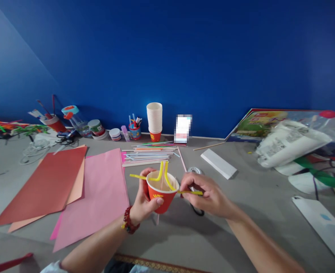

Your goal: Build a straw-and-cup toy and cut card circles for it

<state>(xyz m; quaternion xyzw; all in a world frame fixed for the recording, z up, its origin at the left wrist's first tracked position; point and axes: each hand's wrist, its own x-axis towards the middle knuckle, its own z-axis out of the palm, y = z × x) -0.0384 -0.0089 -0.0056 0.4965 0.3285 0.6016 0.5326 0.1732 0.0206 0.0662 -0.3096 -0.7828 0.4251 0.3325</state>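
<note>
My left hand (143, 201) is wrapped round a red paper cup (162, 201) with a white rim, holding it above the table. Two bent yellow straws (166, 172) stand up inside the cup, and their other ends poke out through its left and right sides. A pale thin stick (157, 219) shows below the cup's bottom. At the cup's right side, my right hand (203, 191) pinches the yellow straw end (195, 193) that sticks out there. Behind and under my right hand lie a roll of clear tape (195, 170) and scissors (198, 211), partly hidden.
Red paper (45, 185) and pink paper (99, 189) sheets lie to the left. Several straws and sticks (147, 155) lie behind the cup, before a stack of paper cups (155, 117) and a blurred phone (182, 129). White packages (292, 144) crowd the right; a folded white paper (218, 163) is nearer.
</note>
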